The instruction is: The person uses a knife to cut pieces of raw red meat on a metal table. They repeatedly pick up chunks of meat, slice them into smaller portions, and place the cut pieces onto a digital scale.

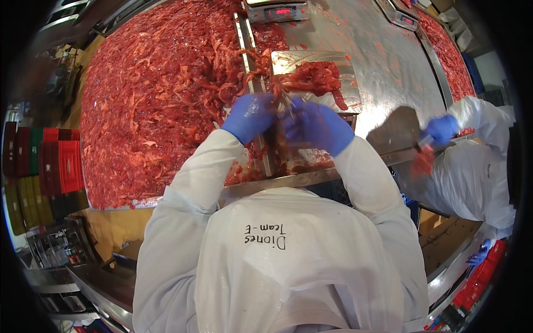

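Note:
My left hand (250, 117), in a blue glove, is closed over the metal divider beside the meat heap (155, 105). What its fingers hold is hidden. Close by on the right, my blue-gloved right hand (322, 126) has its fingers bent inward and smeared by motion, so its grip is unclear. Dark red, stringy scraps and a thin light streak show between the two hands, too blurred to name. Just beyond them, a chunk of raw red meat (313, 79) lies on a square steel plate (283, 59).
A scale (277, 11) with a lit red display stands at the far edge, and another scale (401, 15) at far right. At right, another person's blue-gloved hand (440, 130) works close to the table. Red crates (69, 166) are stacked at left.

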Available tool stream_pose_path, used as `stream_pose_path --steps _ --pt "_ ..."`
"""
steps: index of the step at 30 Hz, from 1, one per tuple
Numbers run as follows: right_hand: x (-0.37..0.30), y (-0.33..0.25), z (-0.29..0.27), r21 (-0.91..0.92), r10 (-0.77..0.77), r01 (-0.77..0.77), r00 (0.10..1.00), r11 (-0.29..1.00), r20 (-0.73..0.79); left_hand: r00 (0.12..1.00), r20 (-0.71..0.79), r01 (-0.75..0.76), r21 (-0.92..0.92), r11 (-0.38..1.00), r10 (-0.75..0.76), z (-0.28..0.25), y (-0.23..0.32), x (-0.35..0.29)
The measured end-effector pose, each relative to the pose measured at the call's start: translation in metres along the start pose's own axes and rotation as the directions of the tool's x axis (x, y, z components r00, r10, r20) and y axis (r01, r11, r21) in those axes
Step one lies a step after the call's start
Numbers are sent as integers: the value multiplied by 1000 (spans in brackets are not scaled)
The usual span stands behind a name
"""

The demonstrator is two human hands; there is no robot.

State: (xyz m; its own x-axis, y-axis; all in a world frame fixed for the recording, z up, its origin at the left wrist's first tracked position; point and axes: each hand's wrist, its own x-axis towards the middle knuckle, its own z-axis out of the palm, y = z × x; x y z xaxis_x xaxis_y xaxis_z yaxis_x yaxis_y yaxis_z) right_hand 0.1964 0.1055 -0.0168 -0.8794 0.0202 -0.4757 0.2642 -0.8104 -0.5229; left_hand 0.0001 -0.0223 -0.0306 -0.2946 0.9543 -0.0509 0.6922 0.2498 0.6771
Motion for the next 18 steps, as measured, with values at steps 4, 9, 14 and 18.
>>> stream_pose_path --steps 4,9,14,18 --pt "22 -6 6 -108 -290 272 931 956 -223 993 112 -37 -3 999 37 5 8 -25" --pt "-27 -9 -7 118 -399 427 894 897 -204 979 -11 202 -85 976 -204 -16 -93 -66" --pt "-128 20 -29 -308 -503 450 857 838 -116 935 -249 339 424 840 -251 -107 -122 -104" --pt "-170 -17 -105 -644 -670 339 640 686 -377 854 -447 426 308 851 -266 -103 -164 -64"
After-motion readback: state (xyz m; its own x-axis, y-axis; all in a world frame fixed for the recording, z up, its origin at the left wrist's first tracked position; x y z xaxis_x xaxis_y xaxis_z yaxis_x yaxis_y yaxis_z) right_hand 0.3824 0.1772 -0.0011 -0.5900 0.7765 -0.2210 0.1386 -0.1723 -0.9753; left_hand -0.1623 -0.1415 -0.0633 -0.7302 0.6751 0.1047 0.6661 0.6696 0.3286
